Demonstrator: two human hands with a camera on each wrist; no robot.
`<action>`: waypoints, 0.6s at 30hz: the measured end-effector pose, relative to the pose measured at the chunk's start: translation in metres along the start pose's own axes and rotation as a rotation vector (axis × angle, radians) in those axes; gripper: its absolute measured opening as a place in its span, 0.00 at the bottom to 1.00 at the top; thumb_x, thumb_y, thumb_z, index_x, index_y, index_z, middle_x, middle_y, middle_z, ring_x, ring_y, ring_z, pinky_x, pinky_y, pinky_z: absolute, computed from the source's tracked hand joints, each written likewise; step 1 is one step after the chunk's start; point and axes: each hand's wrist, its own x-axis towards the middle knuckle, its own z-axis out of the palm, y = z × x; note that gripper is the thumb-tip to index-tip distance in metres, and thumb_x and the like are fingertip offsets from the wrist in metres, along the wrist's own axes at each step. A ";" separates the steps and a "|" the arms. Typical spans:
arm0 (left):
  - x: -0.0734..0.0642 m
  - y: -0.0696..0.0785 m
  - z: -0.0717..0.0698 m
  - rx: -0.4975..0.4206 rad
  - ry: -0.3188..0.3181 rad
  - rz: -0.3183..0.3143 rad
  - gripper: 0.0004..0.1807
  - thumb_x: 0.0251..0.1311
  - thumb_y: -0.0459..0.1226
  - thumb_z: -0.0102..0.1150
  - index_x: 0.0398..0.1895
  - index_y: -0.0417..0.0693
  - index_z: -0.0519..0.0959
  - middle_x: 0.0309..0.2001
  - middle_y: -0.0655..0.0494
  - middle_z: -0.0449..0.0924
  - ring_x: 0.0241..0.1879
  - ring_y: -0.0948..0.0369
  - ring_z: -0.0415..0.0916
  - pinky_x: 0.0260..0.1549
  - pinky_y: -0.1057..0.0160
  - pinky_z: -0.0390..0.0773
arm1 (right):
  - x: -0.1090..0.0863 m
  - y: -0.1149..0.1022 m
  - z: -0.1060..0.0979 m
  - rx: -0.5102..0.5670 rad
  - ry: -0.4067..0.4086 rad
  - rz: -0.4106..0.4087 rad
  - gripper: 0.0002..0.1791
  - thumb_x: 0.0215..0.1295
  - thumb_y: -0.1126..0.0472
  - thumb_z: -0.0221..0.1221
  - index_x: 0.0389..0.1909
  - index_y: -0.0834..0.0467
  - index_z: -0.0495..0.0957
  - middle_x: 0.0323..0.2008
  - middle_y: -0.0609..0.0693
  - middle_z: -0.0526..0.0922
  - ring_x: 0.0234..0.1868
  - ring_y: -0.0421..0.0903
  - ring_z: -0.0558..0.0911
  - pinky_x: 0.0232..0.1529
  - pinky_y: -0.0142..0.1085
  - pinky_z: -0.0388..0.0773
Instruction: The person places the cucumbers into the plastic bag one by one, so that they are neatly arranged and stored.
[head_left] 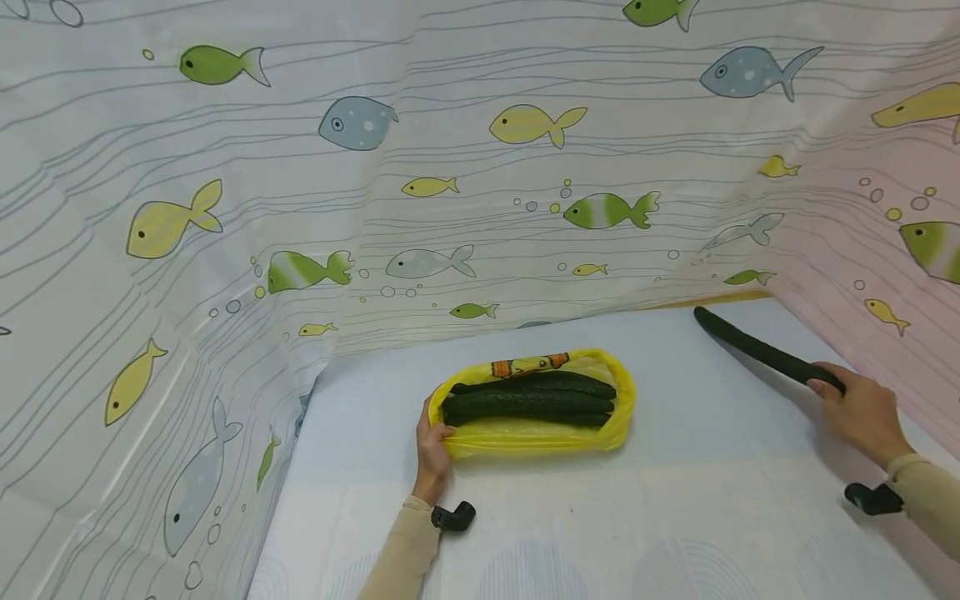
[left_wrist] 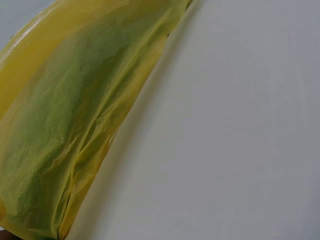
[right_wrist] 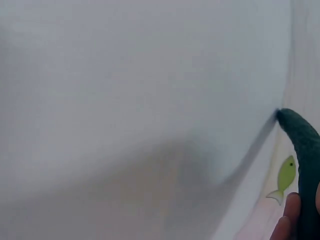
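A yellow plastic bag (head_left: 525, 442) lies on the table with its mouth spread wide, and several dark green cucumbers (head_left: 528, 404) lie side by side in it. My left hand (head_left: 432, 450) grips the bag's left rim, thumb over the edge. Off to the right, my right hand (head_left: 862, 412) holds one long cucumber (head_left: 765, 353) by its near end; its far end points to the table's back right. The left wrist view shows the side of the bag (left_wrist: 65, 110) with green showing through. In the right wrist view the cucumber (right_wrist: 306, 150) curves up past the fingers (right_wrist: 291, 205).
A white table (head_left: 675, 500) with faint ring patterns carries everything. Fish-printed sheets (head_left: 450, 225) hang along its left and back sides, and a pinkish fish-printed sheet (head_left: 840, 275) along the right, close to my right hand.
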 end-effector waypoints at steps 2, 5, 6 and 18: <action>0.000 0.000 0.000 -0.003 -0.003 -0.001 0.42 0.58 0.25 0.37 0.81 0.43 0.63 0.77 0.43 0.67 0.73 0.49 0.65 0.70 0.62 0.64 | 0.003 -0.004 -0.005 -0.011 0.020 0.002 0.26 0.81 0.57 0.51 0.65 0.76 0.71 0.53 0.85 0.76 0.47 0.80 0.76 0.44 0.65 0.70; 0.000 0.000 -0.001 0.000 -0.005 0.004 0.42 0.58 0.25 0.37 0.81 0.43 0.63 0.77 0.43 0.67 0.73 0.48 0.65 0.72 0.59 0.63 | 0.008 -0.010 -0.011 -0.032 0.048 0.010 0.25 0.81 0.58 0.52 0.63 0.75 0.73 0.49 0.83 0.79 0.39 0.72 0.77 0.37 0.53 0.69; 0.000 0.000 -0.001 -0.002 -0.004 0.002 0.42 0.58 0.25 0.37 0.81 0.43 0.63 0.77 0.43 0.67 0.74 0.49 0.65 0.72 0.58 0.63 | 0.009 -0.011 -0.013 -0.037 0.052 0.017 0.25 0.81 0.58 0.53 0.64 0.75 0.73 0.48 0.82 0.80 0.37 0.70 0.77 0.34 0.49 0.67; 0.001 0.000 -0.001 0.000 -0.013 0.025 0.43 0.55 0.25 0.37 0.80 0.43 0.64 0.76 0.42 0.69 0.71 0.48 0.66 0.69 0.63 0.66 | 0.014 -0.034 -0.028 -0.016 0.019 0.036 0.25 0.81 0.58 0.53 0.69 0.73 0.72 0.41 0.75 0.78 0.34 0.61 0.73 0.27 0.42 0.63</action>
